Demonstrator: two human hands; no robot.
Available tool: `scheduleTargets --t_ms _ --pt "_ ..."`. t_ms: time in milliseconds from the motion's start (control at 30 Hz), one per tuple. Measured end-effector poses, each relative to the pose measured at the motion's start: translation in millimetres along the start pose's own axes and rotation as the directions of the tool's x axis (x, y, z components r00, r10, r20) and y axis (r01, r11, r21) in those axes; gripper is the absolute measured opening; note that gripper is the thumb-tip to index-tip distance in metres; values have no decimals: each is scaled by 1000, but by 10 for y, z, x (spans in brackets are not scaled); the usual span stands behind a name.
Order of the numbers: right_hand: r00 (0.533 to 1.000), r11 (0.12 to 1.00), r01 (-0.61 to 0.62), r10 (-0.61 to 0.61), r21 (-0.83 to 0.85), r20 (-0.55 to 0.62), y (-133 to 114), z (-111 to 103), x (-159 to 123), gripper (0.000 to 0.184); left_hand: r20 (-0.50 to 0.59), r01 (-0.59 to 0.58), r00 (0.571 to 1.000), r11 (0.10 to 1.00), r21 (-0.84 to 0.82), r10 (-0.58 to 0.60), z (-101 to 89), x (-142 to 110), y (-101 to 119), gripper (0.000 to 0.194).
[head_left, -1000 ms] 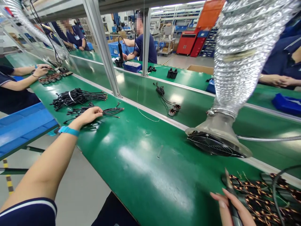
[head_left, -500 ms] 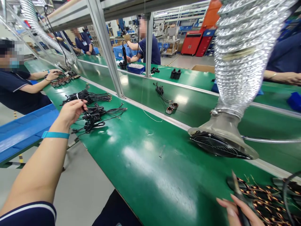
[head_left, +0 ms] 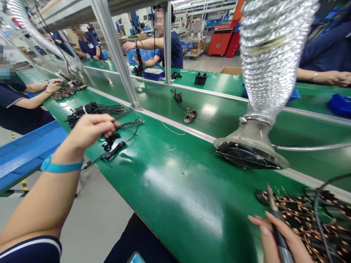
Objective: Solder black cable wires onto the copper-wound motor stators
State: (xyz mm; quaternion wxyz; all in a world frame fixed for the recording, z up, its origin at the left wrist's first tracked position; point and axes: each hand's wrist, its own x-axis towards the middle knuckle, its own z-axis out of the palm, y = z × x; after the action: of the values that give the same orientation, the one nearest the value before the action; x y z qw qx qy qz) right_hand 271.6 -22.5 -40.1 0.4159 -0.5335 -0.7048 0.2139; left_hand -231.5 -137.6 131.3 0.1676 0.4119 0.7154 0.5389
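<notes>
My left hand [head_left: 90, 129] is raised over the green belt [head_left: 175, 197], fingers pinched on a black wire [head_left: 113, 148] that hangs from it down to the belt. Behind it lies a tied bundle of black wires [head_left: 93, 109]. At the lower right my right hand [head_left: 274, 239] grips a slim soldering iron [head_left: 275, 223], tip pointing up and away. Just to its right sit several copper-wound stator coils [head_left: 304, 219].
A silver flexible duct ends in a fan hood [head_left: 249, 149] resting above the belt. Two small coils with a black lead [head_left: 189, 117] lie on the far belt. A slanted aluminium post [head_left: 117, 58] rises behind. Other workers sit left [head_left: 19, 98] and across [head_left: 161, 47]. A blue bin [head_left: 24, 149] sits on my left.
My left hand has lifted from the loose wire pile and drawn nearer, pulling a black wire up with it. My right hand has kept hold of the iron.
</notes>
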Motion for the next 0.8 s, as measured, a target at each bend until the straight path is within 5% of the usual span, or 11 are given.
scheduleTargets --t_ms 33,67,167,300,367,433,500,567,633,667,800 --pt "1000 1000 -5 4 -20 -3 -29 -11 -4 35 226 -68 973 990 125 38 215 -115 -12 18" --pt "1000 1000 -3 3 -18 -13 -57 -18 -5 34 454 -205 887 954 219 87 452 -240 -39 16" --pt "997 998 55 -54 15 -51 -118 -17 -4 32 798 -582 563 789 196 217 1216 -675 -211 24" --pt "989 995 83 -76 52 -125 -124 -7 -16 31 890 -878 311 461 133 335 1953 -1200 -446 28" --pt "988 995 85 -77 57 -135 -112 -14 -34 32 912 -899 234 432 70 337 2082 -1283 -453 25" --pt "987 995 87 -79 57 -140 -108 -24 -51 32 932 -861 185 509 0 312 2088 -1177 -380 29" --pt "986 994 102 -95 48 -139 -115 -28 -58 31 931 -792 230 610 10 284 2062 -887 -278 44" --pt "984 990 133 -128 36 -126 -124 -23 -56 30 865 -723 447 662 200 227 2094 -464 -208 36" --pt "980 986 168 -164 25 -112 -127 -8 -51 31 671 -506 736 733 455 91 2219 1 -208 30" --pt "978 983 183 -179 23 -105 -124 1 -49 31 589 -430 806 737 521 54 2312 218 -236 33" --pt "969 972 235 -235 -5 -74 -96 39 -45 33 389 -233 920 736 636 -46 2723 777 -409 43"
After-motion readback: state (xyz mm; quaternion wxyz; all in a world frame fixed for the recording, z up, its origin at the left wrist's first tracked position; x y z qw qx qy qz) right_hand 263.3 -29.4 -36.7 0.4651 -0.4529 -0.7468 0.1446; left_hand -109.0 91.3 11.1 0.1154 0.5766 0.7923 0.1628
